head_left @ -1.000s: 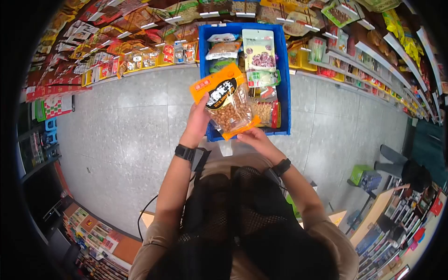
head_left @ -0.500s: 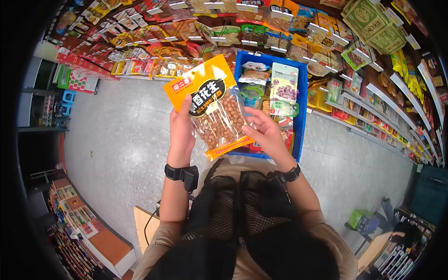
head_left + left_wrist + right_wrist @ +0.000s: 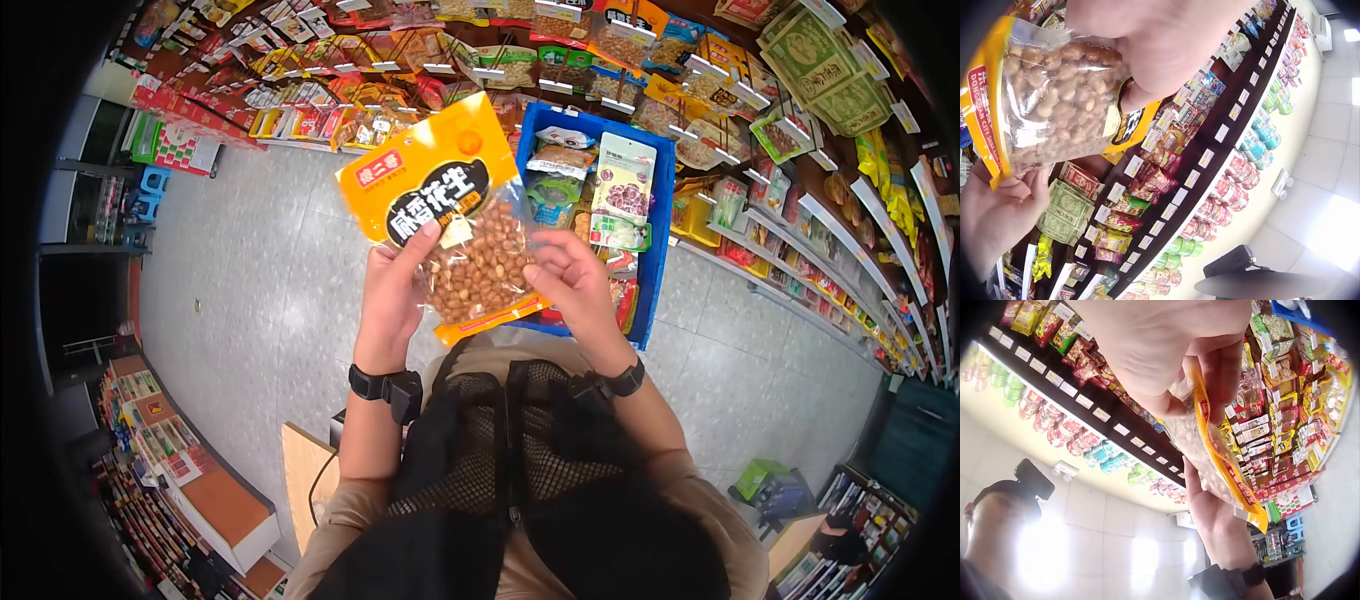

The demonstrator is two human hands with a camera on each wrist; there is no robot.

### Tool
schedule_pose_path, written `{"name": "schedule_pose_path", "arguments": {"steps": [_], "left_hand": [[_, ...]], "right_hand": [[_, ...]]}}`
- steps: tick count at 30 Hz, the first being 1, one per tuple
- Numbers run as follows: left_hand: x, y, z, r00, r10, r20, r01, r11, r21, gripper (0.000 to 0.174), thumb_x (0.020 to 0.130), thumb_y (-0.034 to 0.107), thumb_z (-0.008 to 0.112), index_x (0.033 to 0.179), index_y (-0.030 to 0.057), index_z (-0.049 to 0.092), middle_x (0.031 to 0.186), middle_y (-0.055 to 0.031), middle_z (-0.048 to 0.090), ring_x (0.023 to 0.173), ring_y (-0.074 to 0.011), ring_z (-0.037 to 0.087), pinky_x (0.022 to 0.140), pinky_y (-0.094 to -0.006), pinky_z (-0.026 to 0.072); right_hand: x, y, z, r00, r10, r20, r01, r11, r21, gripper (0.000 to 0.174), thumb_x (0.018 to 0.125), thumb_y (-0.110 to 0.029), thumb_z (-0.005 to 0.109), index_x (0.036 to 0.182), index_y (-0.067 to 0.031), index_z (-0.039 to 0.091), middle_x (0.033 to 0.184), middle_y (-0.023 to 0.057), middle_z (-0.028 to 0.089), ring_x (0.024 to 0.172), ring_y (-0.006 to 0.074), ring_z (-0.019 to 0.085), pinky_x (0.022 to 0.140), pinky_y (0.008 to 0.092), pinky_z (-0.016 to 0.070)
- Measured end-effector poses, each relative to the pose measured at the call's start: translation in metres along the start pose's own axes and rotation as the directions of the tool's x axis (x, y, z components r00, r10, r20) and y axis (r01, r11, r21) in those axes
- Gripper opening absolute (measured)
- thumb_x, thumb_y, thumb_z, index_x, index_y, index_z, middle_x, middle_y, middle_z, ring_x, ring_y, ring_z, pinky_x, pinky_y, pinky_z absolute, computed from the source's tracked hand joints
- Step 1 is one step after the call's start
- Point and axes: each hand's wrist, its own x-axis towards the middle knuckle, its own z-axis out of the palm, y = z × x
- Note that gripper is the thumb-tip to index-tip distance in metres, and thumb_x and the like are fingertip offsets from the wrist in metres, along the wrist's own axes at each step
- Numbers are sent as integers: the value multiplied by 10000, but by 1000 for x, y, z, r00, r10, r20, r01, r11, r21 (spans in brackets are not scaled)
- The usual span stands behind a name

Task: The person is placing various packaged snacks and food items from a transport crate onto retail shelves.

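A bag of peanuts [image 3: 485, 255], orange with a black label and a clear window, is held up between both hands in the head view. My left hand [image 3: 388, 305] grips its left side, thumb across the front. At the lower right edge, my right hand [image 3: 580, 300] pinches it between thumb and fingers. The left wrist view has the peanuts close up through the clear plastic. From the right wrist view, the bag's orange edge [image 3: 1225, 459] runs between the right fingers. Behind the bag stands a blue crate [image 3: 655, 240], partly hidden, holding several snack packs, among them a pale pouch [image 3: 624, 180].
Shelves of hanging snack bags [image 3: 515, 65] curve around the far side, with price tags along them. Stacked tubs [image 3: 1235, 181] line a top shelf. A counter [image 3: 220, 500] stands at the lower left, a green box [image 3: 762, 478] at the lower right. Grey tiled floor [image 3: 250, 260] lies between.
The bag has come up out from over the crate, nearer to me and to the left. My right hand has shifted from its bottom corner up its right edge. The head view has turned.
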Motion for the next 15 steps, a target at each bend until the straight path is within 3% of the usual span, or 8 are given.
{"name": "schedule_pose_path", "arguments": {"steps": [5, 8, 9, 12, 15], "left_hand": [[-11, 1, 7, 995, -82, 49, 71, 981, 182, 262, 872, 66, 692, 1119, -13, 649, 1024, -66, 711, 912, -128, 669, 807, -289, 537], [-19, -1, 11, 988, -85, 130, 25, 914, 406, 242, 875, 72, 695, 1098, -13, 658, 999, -53, 709, 908, -101, 650, 791, -278, 528], [-20, -1, 11, 990, -81, 115, 15, 873, 488, 228, 879, 79, 696, 1083, -17, 660, 991, -40, 703, 900, -84, 633, 784, -270, 523], [-13, -7, 7, 993, -36, 109, -19, 884, 467, 229, 880, 82, 698, 1080, -22, 659, 994, -37, 704, 881, -74, 629, 768, -261, 519], [1, -15, -4, 993, -51, 107, -3, 891, 454, 204, 877, 87, 706, 1049, -18, 676, 957, -29, 711, 837, -67, 626, 734, -256, 516]], "right_hand": [[4, -5, -4, 995, 81, 52, -83, 995, 52, 332, 904, -53, 652, 1217, -8, 551, 1090, 45, 646, 1000, 89, 597, 856, 268, 499], [11, -12, 17, 1000, -25, -12, 27, 985, 173, 356, 894, -50, 667, 1227, 5, 553, 1125, 61, 655, 1022, 107, 610, 862, 272, 503], [14, -8, 14, 999, 25, 21, -28, 991, 130, 363, 887, -71, 691, 1217, 18, 569, 1144, 74, 660, 1013, 119, 624, 862, 272, 504], [21, -1, 14, 997, 70, -18, -69, 994, 89, 317, 882, -101, 714, 1160, 12, 613, 1074, 57, 688, 941, 101, 640, 820, 264, 515], [27, 18, 11, 993, 65, -98, -79, 986, -146, 278, 893, -50, 687, 1155, 12, 616, 1054, 52, 692, 917, 109, 652, 812, 258, 525]]}}
